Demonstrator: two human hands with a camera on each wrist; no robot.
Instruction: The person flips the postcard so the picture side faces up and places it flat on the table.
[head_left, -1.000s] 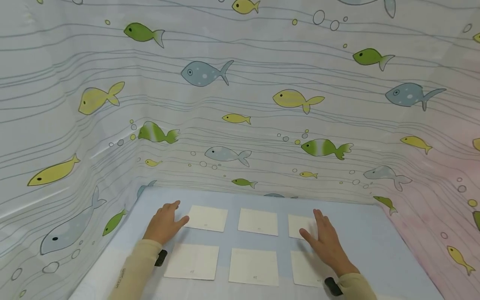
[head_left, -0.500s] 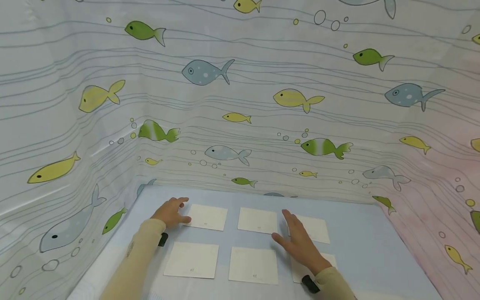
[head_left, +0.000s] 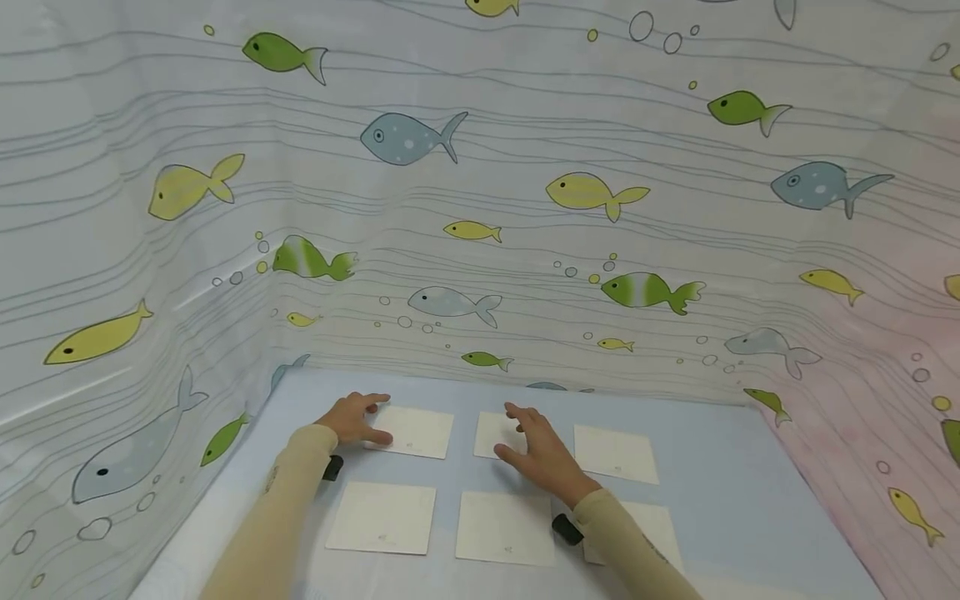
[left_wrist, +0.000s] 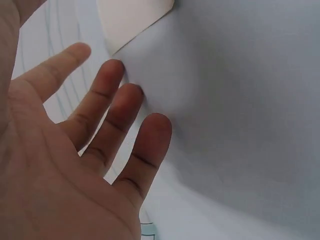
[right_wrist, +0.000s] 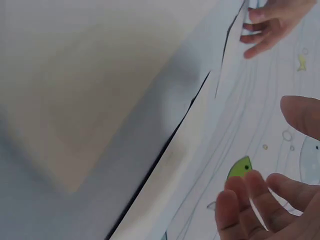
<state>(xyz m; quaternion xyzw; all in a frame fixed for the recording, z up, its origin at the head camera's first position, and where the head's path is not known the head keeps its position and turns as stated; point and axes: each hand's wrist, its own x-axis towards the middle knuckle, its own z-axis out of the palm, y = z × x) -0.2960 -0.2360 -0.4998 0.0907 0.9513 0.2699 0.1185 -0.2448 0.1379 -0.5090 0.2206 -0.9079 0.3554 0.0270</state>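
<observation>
In the head view, my left hand [head_left: 352, 419] is at the left end of the back-left white card [head_left: 418, 435], thumb overlapping the card's edge. Its fingers are spread and slightly bent in the left wrist view, with nothing between them; a card corner [left_wrist: 132, 20] shows beyond. Over the back-middle card [head_left: 487, 435] is my right hand [head_left: 551, 458], thumb and fingers apart and holding nothing, covering part of that card. The right wrist view shows its loosely bent fingers [right_wrist: 257, 192] beside a blurred card [right_wrist: 75, 100]. Each card carries a small faint mark near its front edge.
Other cards lie in the two rows: back right [head_left: 615, 454], front left [head_left: 381, 518], front middle [head_left: 504, 529] and front right [head_left: 652, 533], partly behind the right sleeve [head_left: 630, 542]. The pale blue tabletop [head_left: 735, 492] is enclosed by a fish-print curtain [head_left: 525, 150].
My right hand has moved left from the back-right card to the back-middle one, uncovering the former. My left hand has shifted slightly right and forward onto the back-left card's edge.
</observation>
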